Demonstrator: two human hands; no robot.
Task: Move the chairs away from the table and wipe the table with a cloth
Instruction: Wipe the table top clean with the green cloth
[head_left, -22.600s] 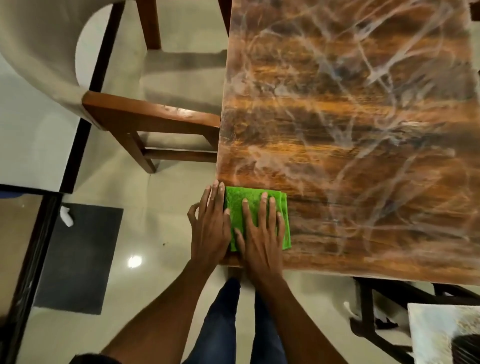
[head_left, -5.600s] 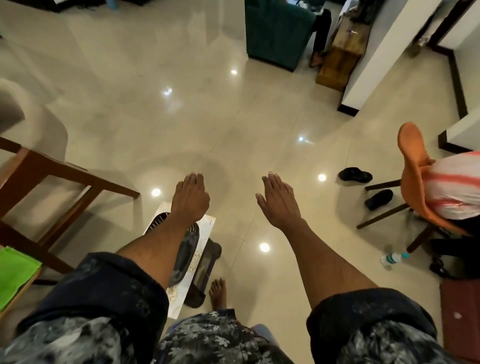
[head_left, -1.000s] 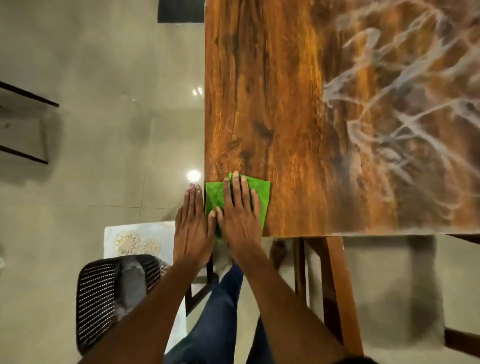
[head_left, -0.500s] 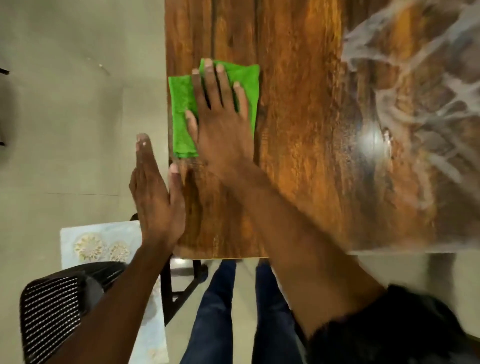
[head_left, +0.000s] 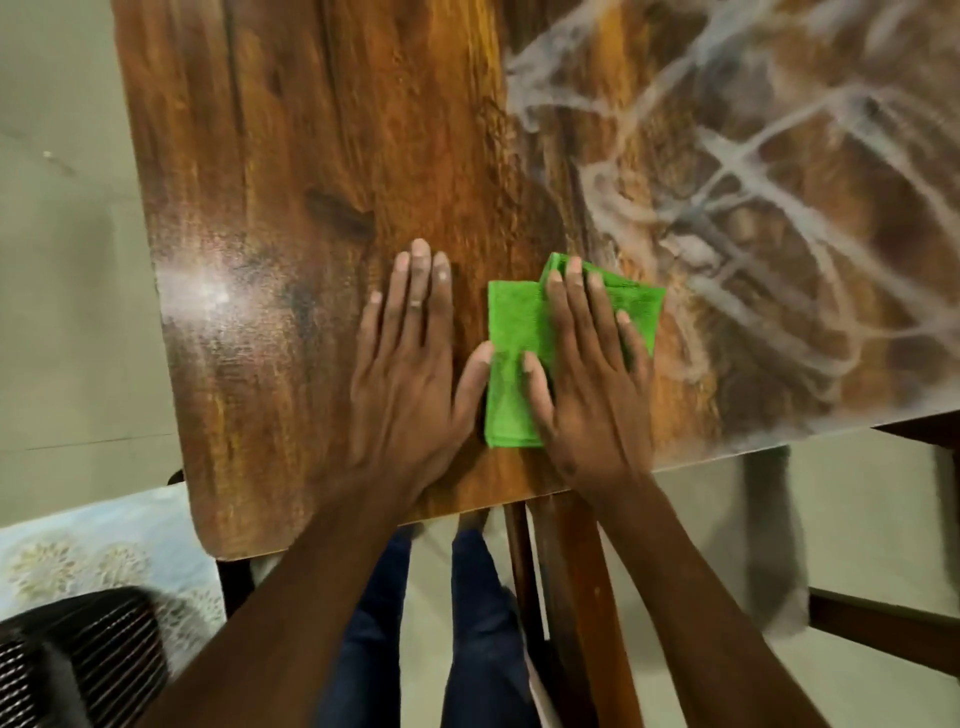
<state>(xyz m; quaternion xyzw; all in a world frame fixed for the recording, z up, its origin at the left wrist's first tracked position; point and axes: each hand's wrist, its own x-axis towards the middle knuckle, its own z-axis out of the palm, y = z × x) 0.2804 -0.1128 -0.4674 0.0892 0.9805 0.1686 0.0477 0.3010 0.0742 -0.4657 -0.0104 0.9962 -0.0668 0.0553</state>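
Observation:
A glossy brown wooden table (head_left: 311, 156) fills the upper view, its near left corner rounded. White smeared streaks (head_left: 753, 182) cover its right part, while the left part looks bare and shiny. A folded green cloth (head_left: 511, 332) lies on the top close to the near edge. My right hand (head_left: 587, 374) presses flat on the cloth, fingers straight. My left hand (head_left: 410, 364) lies flat on the bare wood just left of the cloth, its thumb touching the cloth's edge.
A wooden table leg (head_left: 576, 597) drops below the near edge beside my legs in blue trousers (head_left: 478, 623). A black mesh object (head_left: 78, 670) sits on a pale patterned mat (head_left: 104, 551) at lower left. Dark wooden bars (head_left: 883, 629) cross the beige floor at lower right.
My right hand has drawn the cloth back toward the near edge and to the right, up to the streaked area. My left hand has moved from the table's left edge onto the top beside the cloth.

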